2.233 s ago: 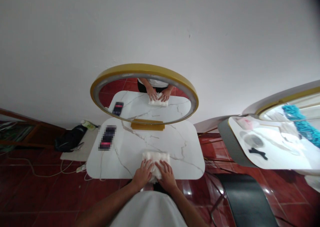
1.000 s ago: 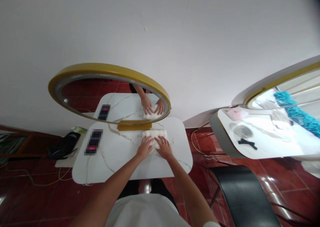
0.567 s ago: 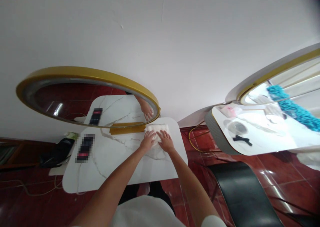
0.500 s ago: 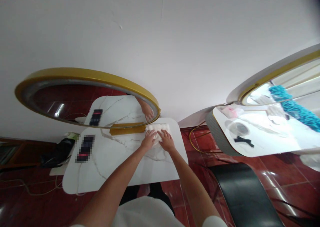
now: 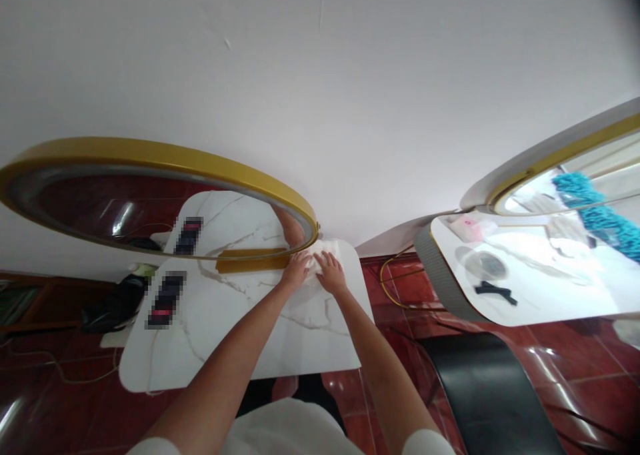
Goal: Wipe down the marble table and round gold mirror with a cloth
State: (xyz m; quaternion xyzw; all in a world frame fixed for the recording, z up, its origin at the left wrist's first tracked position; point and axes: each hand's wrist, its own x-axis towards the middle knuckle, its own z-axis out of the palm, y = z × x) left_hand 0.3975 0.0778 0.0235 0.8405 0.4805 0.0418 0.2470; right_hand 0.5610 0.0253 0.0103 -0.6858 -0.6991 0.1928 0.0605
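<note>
A white cloth [image 5: 330, 246] lies on the marble-patterned white tabletop [image 5: 240, 328], by its back right corner near the wall. My left hand [image 5: 295, 272] presses on the cloth's left part, beside the foot of the mirror, with its fingers stretched forward. On the cloth's nearer right part rests my right hand [image 5: 331, 273], palm down and fingers spread. Part of the cloth is hidden under both hands. The gold-framed round mirror [image 5: 165, 158] stands over the back of the table on a gold base [image 5: 250, 261].
A blurred-out dark item [image 5: 167, 299] lies on the table's left side. To the right stands a second white table [image 5: 540, 295] with a black strap-like item [image 5: 496, 291] and a pink-and-white packet [image 5: 467, 227]. A black chair [image 5: 493, 388] is below it on red tiles.
Both hands have pushed slightly toward the wall, and the cloth is more bunched under them. The view has shifted a little.
</note>
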